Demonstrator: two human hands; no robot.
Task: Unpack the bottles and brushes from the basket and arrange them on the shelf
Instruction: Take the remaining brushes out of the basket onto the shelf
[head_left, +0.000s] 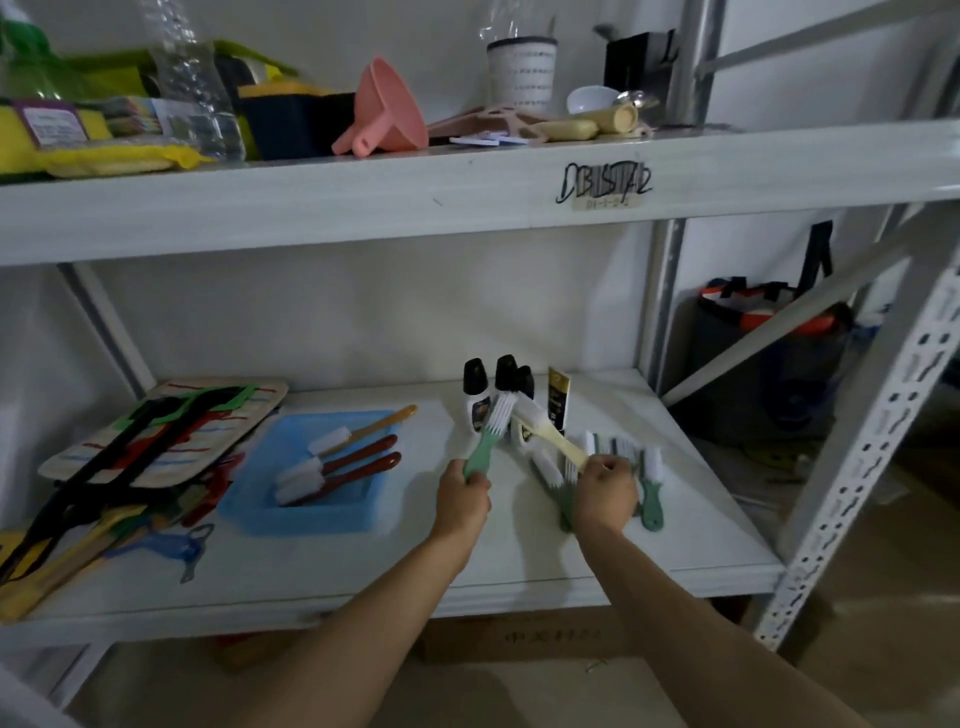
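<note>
My left hand (462, 488) grips a green-handled brush (488, 431) with white bristles, held up over the white shelf (363, 561). My right hand (605, 486) grips a cream-handled brush (545, 431) whose head crosses the green one. Behind them stand black-capped white bottles (475, 397) and a black and gold tube (557, 400). Several green-handled brushes (649, 493) lie on the shelf around my right hand. The blue basket (311, 514) at centre-left holds three white-headed brushes (343, 462) with red and yellow handles.
A striped mat with black tongs (156, 431) and coloured utensils fills the shelf's left end. The upper shelf (467, 192) carries a pink funnel (384, 109), a clear bottle, cups and packets. A perforated metal post (857, 467) stands at right, with a dark bag (763, 353) behind.
</note>
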